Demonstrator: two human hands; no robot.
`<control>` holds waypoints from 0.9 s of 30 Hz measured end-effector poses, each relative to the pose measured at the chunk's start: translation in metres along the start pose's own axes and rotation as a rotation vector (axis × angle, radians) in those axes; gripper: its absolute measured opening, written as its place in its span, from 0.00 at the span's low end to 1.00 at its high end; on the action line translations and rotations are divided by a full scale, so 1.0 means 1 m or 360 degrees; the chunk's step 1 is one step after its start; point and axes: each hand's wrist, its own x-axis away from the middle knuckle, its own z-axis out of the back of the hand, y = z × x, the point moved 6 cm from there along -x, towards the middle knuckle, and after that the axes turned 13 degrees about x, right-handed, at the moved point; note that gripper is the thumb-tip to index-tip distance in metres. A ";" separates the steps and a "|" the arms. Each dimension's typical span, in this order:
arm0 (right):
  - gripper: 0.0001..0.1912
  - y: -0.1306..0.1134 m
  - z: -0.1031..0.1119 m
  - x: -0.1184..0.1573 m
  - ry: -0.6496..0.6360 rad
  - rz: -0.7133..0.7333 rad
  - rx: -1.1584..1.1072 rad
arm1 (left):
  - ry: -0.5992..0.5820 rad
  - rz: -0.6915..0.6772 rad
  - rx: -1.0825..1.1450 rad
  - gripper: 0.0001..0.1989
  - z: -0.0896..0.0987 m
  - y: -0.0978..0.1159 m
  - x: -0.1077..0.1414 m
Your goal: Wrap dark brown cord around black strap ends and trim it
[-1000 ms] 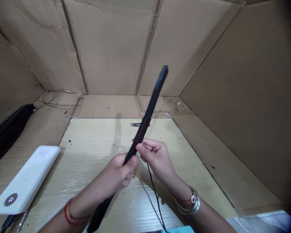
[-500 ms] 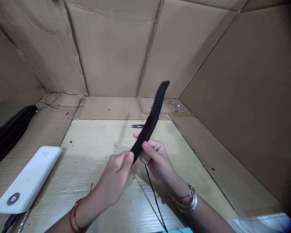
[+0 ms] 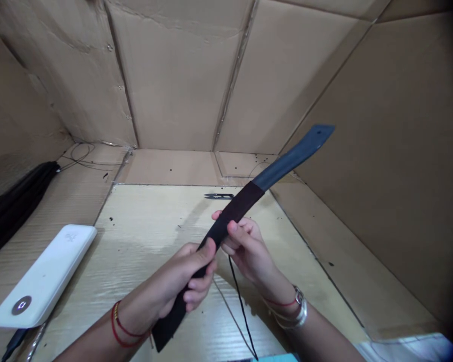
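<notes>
A long, flat dark strap (image 3: 245, 203) slants across the view, with a dark brown band round its middle. Its far end is smooth blue-grey with a small hole near the tip; the near end is black and cut straight. My left hand (image 3: 194, 274) is closed round the lower part, thumb on top. Further up, my right hand (image 3: 249, 246) pinches the strap by the brown band, thumb on its face and fingers behind it. A black cord (image 3: 239, 296) and a thin tan cord (image 3: 230, 306) run down below my right hand.
Thread snips (image 3: 219, 196) lie at the back of the pale board (image 3: 143, 241). At left are a white power bank (image 3: 47, 276) with a cable and a black cloth bundle (image 3: 22, 206). Loose thin wire (image 3: 81, 158) lies behind. Cardboard walls (image 3: 173, 75) enclose the space.
The strap has turned so its far end swings to the right and its flat face shows. My left hand now wraps round it, with the near end showing below.
</notes>
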 end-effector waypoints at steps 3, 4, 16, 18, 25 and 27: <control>0.15 -0.004 0.007 0.003 0.0260 0.0109 0.0101 | 0.0437 -0.0412 -0.0379 0.19 0.015 0.016 0.003; 0.16 -0.005 0.009 0.004 0.0331 0.0130 0.0108 | 0.0690 -0.0630 -0.0581 0.16 0.021 0.025 0.009; 0.16 0.002 0.014 -0.002 0.0421 0.0060 0.0261 | 0.0312 -0.0399 -0.0364 0.16 0.004 0.015 0.004; 0.16 0.002 0.015 -0.002 0.0418 0.0158 0.0255 | 0.0839 -0.0714 -0.0796 0.12 0.019 0.031 0.014; 0.19 -0.001 0.002 0.001 0.0045 -0.0006 0.0131 | -0.0010 -0.0086 -0.0292 0.20 0.008 0.009 0.003; 0.19 -0.003 0.006 0.000 0.0155 0.0047 0.0150 | 0.0435 -0.0421 -0.0525 0.16 0.020 0.022 0.005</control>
